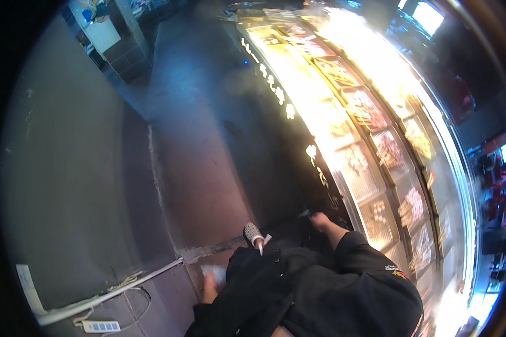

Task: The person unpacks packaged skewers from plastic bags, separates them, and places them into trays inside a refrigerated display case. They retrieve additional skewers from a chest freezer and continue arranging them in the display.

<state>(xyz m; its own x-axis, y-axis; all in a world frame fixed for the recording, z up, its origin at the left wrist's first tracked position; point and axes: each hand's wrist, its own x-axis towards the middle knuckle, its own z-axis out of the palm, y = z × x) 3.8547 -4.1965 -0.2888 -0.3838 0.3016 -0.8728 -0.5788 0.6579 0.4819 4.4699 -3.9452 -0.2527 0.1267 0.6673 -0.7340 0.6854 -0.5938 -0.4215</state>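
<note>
My left hand (209, 285) is low beside my dark jacket, partly hidden by the sleeve. Its fingers close on a whitish, crumpled, see-through piece (215, 273), too blurred to name exactly. My right hand (320, 221) is held out by the front of the lit display, its fingers curled. A small bluish-grey tip (304, 213) pokes out ahead of it; the rest of what it holds is hidden. Between the hands, one patterned shoe (253, 231) shows on the dark floor, with a white strip near it.
A long, brightly lit food display (376, 224) curves along my right, its trays full of skewers (412, 206). On my left runs a grey wall (67, 185), with a white pipe (109, 297) and a power strip (100, 326) at its foot. Floor tiles (199, 185) stretch ahead.
</note>
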